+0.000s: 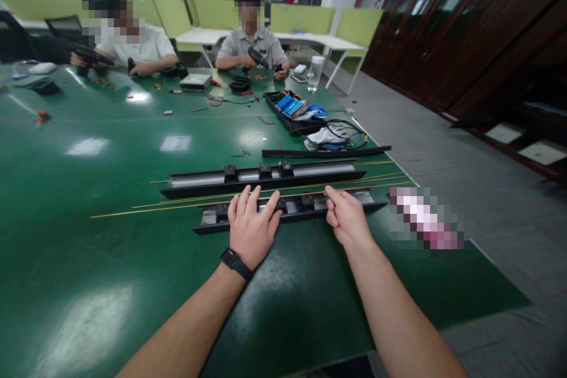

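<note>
A black channel rail [292,217] with a pale inner face lies across the table before me. Small black blocks [305,203] sit inside it. My left hand [250,225], a dark watch on its wrist, lies over the rail's left half with fingers spread, partly hiding a block. Over the rail's right part, my right hand [348,215] is closed in a pinch at a thin brass rod [146,210], which runs lengthwise along the rail's far side. Just behind, a second channel rail [305,175] carries three similar blocks [264,170]. More brass rods lie between the rails.
A narrow black strip [325,152] lies farther back, near white-and-blue gloves [328,137] and a black tray [296,124] of blue items. Across the green table [110,153], two people sit holding dark power tools. A clear cup [315,74] stands at the far right.
</note>
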A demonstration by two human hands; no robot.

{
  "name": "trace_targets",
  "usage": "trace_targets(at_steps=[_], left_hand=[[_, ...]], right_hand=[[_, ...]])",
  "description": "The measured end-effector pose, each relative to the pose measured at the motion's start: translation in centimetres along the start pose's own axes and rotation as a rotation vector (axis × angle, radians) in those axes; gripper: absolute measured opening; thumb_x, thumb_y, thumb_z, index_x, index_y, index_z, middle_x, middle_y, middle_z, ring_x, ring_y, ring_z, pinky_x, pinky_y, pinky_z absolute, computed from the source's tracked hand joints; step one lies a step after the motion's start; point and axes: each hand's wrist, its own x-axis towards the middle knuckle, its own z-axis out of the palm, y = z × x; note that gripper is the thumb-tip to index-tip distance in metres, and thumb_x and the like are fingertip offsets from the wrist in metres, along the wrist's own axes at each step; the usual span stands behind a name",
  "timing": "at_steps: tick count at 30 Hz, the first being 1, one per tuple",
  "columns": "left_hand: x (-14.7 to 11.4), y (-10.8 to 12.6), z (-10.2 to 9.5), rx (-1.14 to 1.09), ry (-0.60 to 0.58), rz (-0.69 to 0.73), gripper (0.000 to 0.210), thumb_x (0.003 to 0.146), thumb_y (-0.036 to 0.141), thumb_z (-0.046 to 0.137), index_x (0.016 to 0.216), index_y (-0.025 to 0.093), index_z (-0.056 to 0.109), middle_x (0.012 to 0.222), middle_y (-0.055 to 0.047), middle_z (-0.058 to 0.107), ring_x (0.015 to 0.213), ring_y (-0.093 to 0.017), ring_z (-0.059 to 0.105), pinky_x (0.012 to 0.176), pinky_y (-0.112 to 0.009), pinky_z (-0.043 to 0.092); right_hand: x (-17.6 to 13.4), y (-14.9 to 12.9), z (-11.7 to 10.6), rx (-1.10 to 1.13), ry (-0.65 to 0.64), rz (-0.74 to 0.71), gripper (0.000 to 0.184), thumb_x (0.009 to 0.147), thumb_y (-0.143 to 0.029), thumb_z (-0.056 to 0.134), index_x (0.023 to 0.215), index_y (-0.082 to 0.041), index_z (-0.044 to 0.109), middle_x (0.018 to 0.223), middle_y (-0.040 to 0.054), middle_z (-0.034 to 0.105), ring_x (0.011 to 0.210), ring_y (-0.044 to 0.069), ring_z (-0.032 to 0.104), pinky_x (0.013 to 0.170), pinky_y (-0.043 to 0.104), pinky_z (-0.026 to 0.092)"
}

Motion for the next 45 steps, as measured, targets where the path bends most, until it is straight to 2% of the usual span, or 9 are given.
trace_targets(at_steps=[9,16,21,32,45], left_hand=[[0.03,-0.01,-0.06,-0.011,0.018,0.001,0.042,0.096,0.042,0.054,0.138,0.037,0.057,0.146,-0.011,0.053,0.144,-0.033,0.037,0.117,-0.054,0.026],[-0.01,-0.04,0.01,-0.017,0.026,0.0,0.042,0.096,0.041,0.054,0.138,0.036,0.057,0.146,-0.011,0.053,0.145,-0.032,0.037,0.117,-0.054,0.026],[-0.02,-0.02,0.0,-0.019,0.033,0.002,0.043,0.095,0.04,0.055,0.138,0.036,0.057,0.146,-0.011,0.053,0.144,-0.033,0.037,0.117,-0.054,0.026],[-0.03,-0.07,0.13,-0.025,0.022,0.002,0.042,0.096,0.041,0.054,0.138,0.037,0.057,0.147,-0.011,0.052,0.145,-0.032,0.037,0.117,-0.054,0.026],[-0.01,0.0,0.05,-0.035,0.037,-0.001,0.043,0.094,0.039,0.057,0.137,0.036,0.058,0.146,-0.01,0.053,0.144,-0.032,0.038,0.117,-0.054,0.027]], right_hand=[[-0.04,0.1,0.16,-0.014,0.036,0.004,0.033,0.075,-0.04,0.082,0.073,-0.015,0.061,0.048,-0.0064,0.048,0.026,0.002,0.031,0.024,0.015,0.017],[-0.25,-0.14,0.02,-0.008,-0.028,-0.004,0.029,0.073,-0.037,0.081,0.076,-0.014,0.063,0.053,-0.0033,0.055,0.026,0.002,0.032,0.025,0.016,0.016],[-0.21,-0.15,-0.03,0.005,-0.053,0.004,0.026,0.073,-0.033,0.082,0.076,-0.013,0.065,0.053,-0.0043,0.053,0.027,0.002,0.033,0.025,0.015,0.017],[0.14,0.12,0.05,0.006,0.017,0.007,0.032,0.077,-0.039,0.081,0.072,-0.016,0.059,0.05,-0.0065,0.049,0.027,0.002,0.032,0.025,0.014,0.018],[-0.08,-0.09,-0.13,-0.008,-0.051,0.005,0.027,0.073,-0.034,0.082,0.077,-0.013,0.066,0.052,-0.0043,0.053,0.028,0.002,0.033,0.025,0.015,0.018]])
